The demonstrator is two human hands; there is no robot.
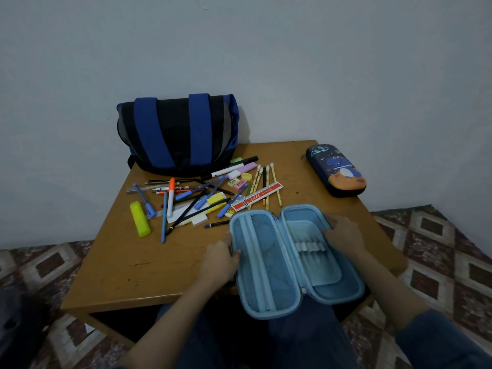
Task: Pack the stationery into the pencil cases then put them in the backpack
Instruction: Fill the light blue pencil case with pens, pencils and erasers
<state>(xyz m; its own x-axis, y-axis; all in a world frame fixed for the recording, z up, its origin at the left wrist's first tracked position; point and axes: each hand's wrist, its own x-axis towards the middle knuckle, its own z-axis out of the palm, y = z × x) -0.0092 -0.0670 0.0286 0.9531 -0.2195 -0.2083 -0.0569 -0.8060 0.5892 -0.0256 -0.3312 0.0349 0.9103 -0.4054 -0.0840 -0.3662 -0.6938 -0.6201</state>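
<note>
A light blue pencil case (277,265) lies wide open at the table's near edge, mesh pocket on its left half, elastic loops on its right half. My left hand (219,259) grips its left rim, thumb over the edge. My right hand (343,233) holds its right rim. A pile of stationery (202,198) covers the table's middle: pens, pencils, a yellow highlighter (140,219), erasers, a red ruler (257,199). A closed dark blue pencil case (336,170) with a cartoon print lies at the back right. The blue and black backpack (178,131) stands at the back left against the wall.
The small wooden table (127,265) has bare wood at its front left. A patterned rug (436,265) covers the floor on both sides. A plain wall stands right behind the table. My legs in dark trousers sit under the near edge.
</note>
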